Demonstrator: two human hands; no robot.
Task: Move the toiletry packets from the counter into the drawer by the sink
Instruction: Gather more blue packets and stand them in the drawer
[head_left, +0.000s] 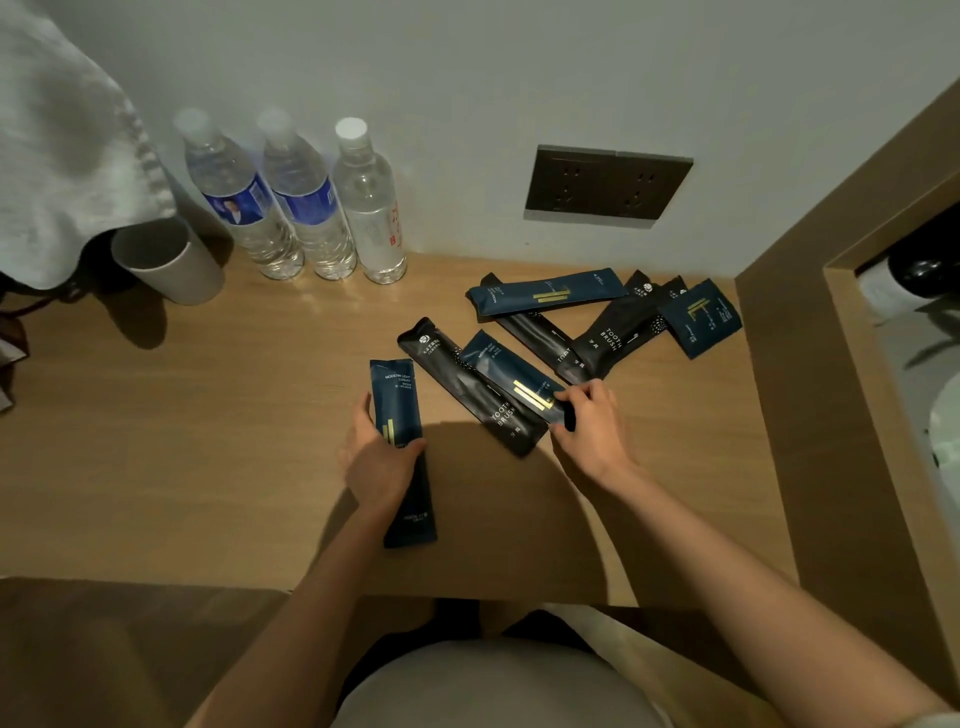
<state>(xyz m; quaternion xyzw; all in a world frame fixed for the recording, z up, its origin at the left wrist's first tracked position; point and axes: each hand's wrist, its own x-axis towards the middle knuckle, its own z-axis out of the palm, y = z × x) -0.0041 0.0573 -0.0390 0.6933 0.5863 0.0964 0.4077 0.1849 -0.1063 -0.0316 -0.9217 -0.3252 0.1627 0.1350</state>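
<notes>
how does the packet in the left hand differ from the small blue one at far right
The held packet is long and narrow; the far-right packet is short, squarish. The left hand grips the held packet; the far-right packet lies unheld. Both are dark blue with gold bars.

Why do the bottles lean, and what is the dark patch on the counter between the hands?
In the head view the wide-angle lens tilts the water bottles; also in the head view, the patch on the counter is probably the person's own shadow.
</notes>
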